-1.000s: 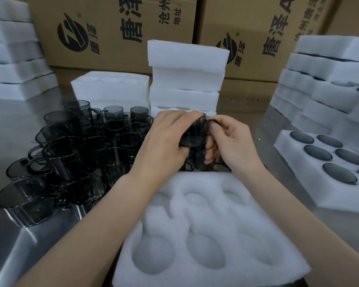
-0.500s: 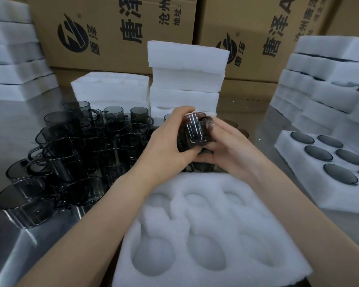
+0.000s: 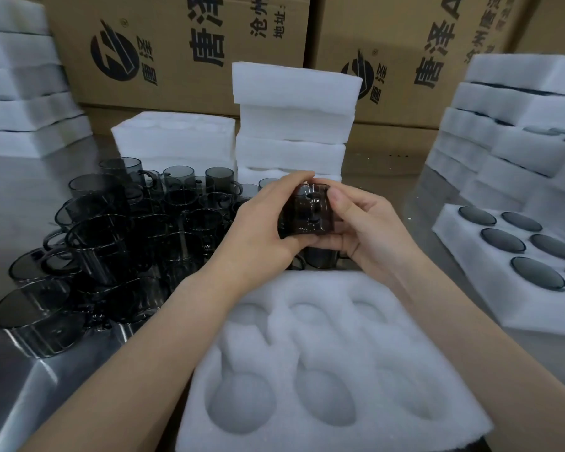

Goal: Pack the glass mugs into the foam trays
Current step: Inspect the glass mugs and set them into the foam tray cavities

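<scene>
You are holding one mug (image 3: 309,212) of dark tinted glass in both hands, raised clear of the table (image 3: 13,197), just past the far edge of the tray (image 3: 307,350) in front of you. Your left hand (image 3: 265,230) is wrapping the mug from the left, fingers curling over its top and thumb under it. Your right hand (image 3: 369,230) is gripping it from the right, thumb pressing on the upper edge and fingers curling beneath. Which way the mug is facing, you cannot tell from here. The tray is lying flat below your wrists, its six round pockets showing bare white foam. Loose mugs (image 3: 121,236) are crowding the table to your left, standing upright and touching one another, and a few more are sitting right behind the tray, under your hands. To your right a second tray (image 3: 463,252) is lying on the table, dark round glass showing in its pockets. Foam stacks (image 3: 294,125) are standing behind the mugs, with more at both sides. Printed cartons (image 3: 177,44) are lining the back.
</scene>
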Available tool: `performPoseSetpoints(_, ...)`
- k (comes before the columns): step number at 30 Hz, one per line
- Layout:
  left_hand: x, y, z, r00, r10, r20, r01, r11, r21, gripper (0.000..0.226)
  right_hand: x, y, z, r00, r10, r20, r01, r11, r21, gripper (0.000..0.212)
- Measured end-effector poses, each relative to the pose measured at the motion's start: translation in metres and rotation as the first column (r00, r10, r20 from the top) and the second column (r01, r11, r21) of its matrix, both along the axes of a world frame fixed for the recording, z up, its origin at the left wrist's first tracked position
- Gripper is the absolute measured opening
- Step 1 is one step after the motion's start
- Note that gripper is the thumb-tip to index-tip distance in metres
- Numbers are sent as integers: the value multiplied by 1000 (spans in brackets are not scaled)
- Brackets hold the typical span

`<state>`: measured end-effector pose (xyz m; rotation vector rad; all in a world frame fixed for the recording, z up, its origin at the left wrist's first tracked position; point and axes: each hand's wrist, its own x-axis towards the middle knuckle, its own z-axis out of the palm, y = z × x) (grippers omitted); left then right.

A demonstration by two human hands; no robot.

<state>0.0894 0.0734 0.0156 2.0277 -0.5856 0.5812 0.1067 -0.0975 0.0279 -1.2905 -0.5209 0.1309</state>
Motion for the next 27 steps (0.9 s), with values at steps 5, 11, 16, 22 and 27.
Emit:
performPoseSetpoints(5,1,0,-1,998,-50,45,46,994,97,90,0,2,-1,995,-82,-59,78,995,-63,26)
performPoseSetpoints(11,3,0,-1,997,-58,45,51,988,144,76,0,4,-1,990,-138,-6,136,983,-123,33)
performPoseSetpoints(16,3,-1,0,998,69,11,-69,996,47,62,2,0,-1,997,60,-41,-61,997,-36,39)
performPoseSetpoints(22,-1,-4,2,991,132,-9,-132,991,-28,58,3,0,0,984,158,-79,-160,987,-20,53)
performPoseSetpoints(27,-5,-4,5,996,86,14,-87,995,46,67,1,5,-2,998,66,-10,-66,996,-63,38)
